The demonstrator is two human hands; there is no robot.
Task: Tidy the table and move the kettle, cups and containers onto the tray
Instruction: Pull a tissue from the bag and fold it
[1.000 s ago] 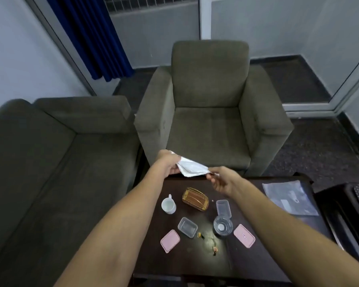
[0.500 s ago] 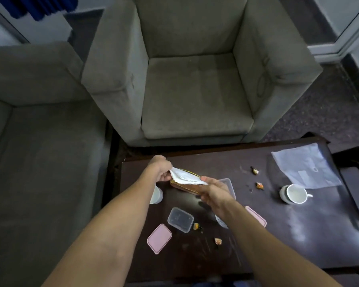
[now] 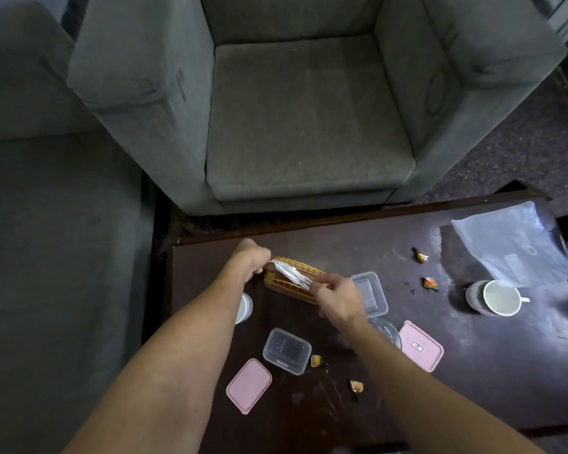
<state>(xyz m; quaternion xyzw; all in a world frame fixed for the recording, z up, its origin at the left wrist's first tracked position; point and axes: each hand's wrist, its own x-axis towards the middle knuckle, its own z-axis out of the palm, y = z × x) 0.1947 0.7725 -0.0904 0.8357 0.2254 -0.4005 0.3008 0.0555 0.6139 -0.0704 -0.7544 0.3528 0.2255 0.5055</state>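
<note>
I see my left hand [image 3: 248, 262] and right hand [image 3: 336, 298] each with a grip pinching one end of a folded white tissue [image 3: 291, 274] over the yellow holder [image 3: 292, 285] on the tabletop [image 3: 505, 371]. A white cup [image 3: 244, 308] is half hidden behind my left forearm.

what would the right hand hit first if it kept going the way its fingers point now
The right hand points up-left along the folded white paper it pinches, over the yellow basket. Going straight on, it would probably meet the left hand holding the paper's other end, though relative height is unclear.
</note>
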